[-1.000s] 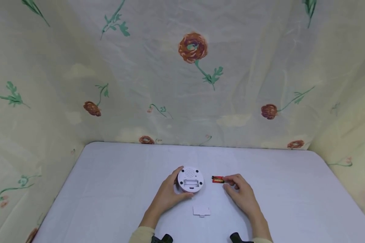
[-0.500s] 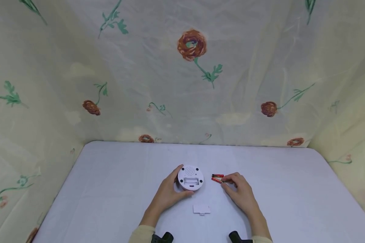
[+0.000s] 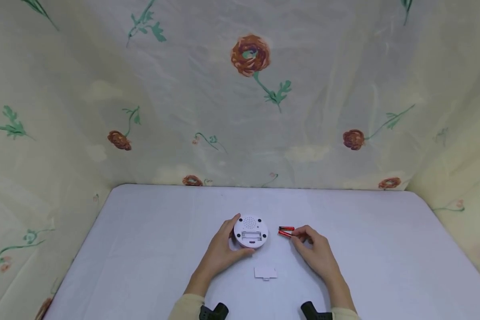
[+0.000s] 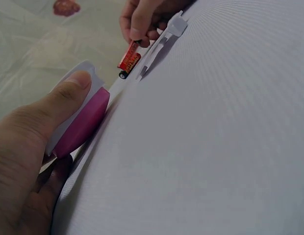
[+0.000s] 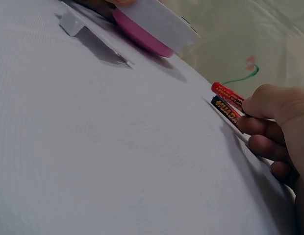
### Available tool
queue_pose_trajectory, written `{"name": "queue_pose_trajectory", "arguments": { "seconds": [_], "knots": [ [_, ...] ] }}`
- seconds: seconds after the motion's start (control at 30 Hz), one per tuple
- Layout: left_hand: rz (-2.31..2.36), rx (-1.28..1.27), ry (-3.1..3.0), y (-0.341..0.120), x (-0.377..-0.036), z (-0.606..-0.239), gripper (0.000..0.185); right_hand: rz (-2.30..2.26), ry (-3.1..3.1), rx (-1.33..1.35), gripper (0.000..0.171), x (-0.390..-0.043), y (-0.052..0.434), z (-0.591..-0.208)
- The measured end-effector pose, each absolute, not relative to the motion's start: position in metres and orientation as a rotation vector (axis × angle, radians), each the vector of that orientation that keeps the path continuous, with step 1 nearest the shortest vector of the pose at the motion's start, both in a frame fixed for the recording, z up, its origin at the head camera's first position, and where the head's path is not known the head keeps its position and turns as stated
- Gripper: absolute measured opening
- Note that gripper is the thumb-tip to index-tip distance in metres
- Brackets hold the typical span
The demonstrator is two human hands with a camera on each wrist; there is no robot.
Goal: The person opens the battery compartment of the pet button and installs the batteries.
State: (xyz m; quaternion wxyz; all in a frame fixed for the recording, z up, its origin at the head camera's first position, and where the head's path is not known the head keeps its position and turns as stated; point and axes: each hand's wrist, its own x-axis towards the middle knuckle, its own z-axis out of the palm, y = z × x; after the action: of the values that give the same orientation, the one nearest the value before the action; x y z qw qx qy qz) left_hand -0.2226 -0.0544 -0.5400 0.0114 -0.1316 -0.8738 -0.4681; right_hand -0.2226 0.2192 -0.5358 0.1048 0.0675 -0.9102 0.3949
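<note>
Red batt. (image 5: 229, 95) pinched by R hand (image 3: 315, 253), thumb-to-fingers; L hand (image 3: 222, 250) curled wide round white disc (image 3: 250, 232).

The left hand (image 3: 223, 252) grips the left and near sides of the round white-and-pink plastic device (image 3: 250, 226). Right of the device are two red-and-black cylindrical batteries (image 3: 286, 228), one behind the other; the right hand (image 3: 319, 254), farther right, pinches the nearer one. Before the device, slightly right, the flat white plastic cover (image 3: 266, 273) lies on the white table (image 3: 164, 231).
</note>
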Motion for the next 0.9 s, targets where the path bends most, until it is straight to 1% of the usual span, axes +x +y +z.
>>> {"name": "queue_pose_trajectory", "arguments": {
  "seconds": [0.2, 0.4, 0.73, 0.9],
  "knots": [
    [-1.524, -0.375, -2.732, -0.056, -0.223, -0.54, 0.101, 1.325, -2.585, 0.155, 0.01, -0.225, 0.218, -0.532],
    [-1.57, -0.349, -2.737, -0.055, -0.224, -0.539, 0.1, 1.383, -2.55, 0.154, 0.011, -0.223, 0.215, -0.526],
    [-1.55, -0.339, -2.764, -0.053, -0.222, -0.538, 0.097, 1.434, -2.529, 0.222, 0.011, -0.207, 0.197, -0.494],
    [-1.549, -0.351, -2.761, -0.051, -0.222, -0.536, 0.097, 1.492, -2.485, 0.27, 0.011, -0.217, 0.201, -0.517]
  ]
}}
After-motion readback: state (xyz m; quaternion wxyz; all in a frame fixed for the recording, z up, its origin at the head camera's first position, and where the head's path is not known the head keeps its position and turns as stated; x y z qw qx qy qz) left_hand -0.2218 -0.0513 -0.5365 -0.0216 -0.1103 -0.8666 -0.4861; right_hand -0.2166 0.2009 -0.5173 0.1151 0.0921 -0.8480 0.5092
